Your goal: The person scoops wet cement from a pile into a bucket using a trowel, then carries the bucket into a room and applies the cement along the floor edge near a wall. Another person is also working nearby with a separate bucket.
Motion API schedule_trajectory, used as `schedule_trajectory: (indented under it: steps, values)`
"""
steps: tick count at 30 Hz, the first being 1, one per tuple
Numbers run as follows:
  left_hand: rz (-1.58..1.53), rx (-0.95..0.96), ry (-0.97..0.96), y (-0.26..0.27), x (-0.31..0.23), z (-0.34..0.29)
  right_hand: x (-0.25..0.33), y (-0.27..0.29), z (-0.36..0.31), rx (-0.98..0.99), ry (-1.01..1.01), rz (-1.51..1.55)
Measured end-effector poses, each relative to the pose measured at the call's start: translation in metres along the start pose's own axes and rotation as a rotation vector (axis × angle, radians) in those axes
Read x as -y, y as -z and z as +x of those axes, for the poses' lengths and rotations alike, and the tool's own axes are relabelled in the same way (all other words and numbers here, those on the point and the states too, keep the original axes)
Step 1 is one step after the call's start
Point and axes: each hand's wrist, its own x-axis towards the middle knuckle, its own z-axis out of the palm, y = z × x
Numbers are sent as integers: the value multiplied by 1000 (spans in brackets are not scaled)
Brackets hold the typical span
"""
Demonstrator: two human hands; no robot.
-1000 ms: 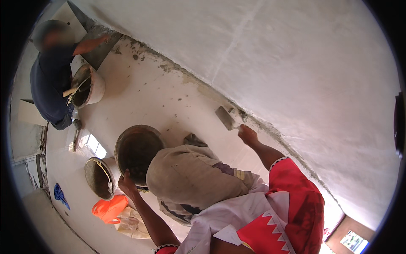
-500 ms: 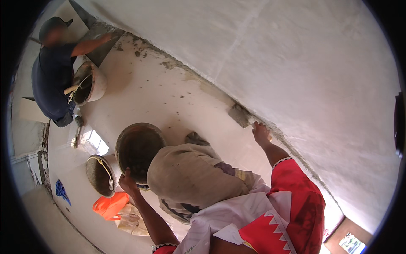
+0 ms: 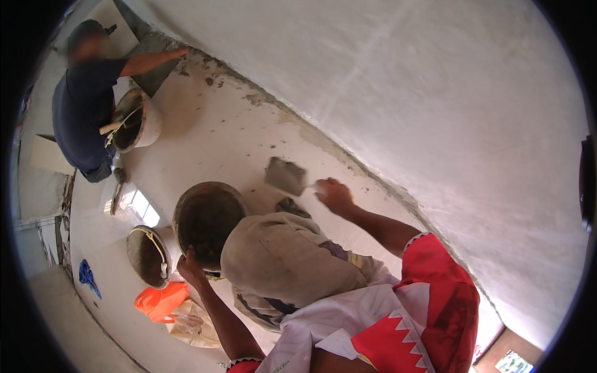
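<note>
In my right hand is a plasterer's trowel with a wide, greyish rectangular blade, slightly smeared by motion. The fingers are closed round its handle, and the blade points left above the pale floor. My left hand grips the near rim of a round, dark, mortar-stained bucket, tilted so its opening shows. The bent knee in beige trousers sits between the two hands and covers the bucket's right side. A dark shoe shows just past the knee.
A second bucket with a rope handle stands left of mine. Beside it lies an orange bag. At the far left a person in dark clothes crouches by another bucket, reaching to the wall's base. The grey wall rises on the right.
The trowel in my right hand has left the wall's base and swung left toward the bucket. My left hand stays on the rim. The other person's arm now reaches further right.
</note>
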Motion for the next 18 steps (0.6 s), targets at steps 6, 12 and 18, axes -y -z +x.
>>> schedule_trajectory:
  steps: [6, 12, 18]
  values:
    - [-59, -5, -30, 0, 3, 0, 108, -60, 52, 460, 577, 596]
    - [-99, -194, -129, -5, 6, -6, 116, -65, 56, 883, 544, 808]
    - [-145, -137, 31, 11, 10, -13, 86, -63, 42, 599, 86, 596]
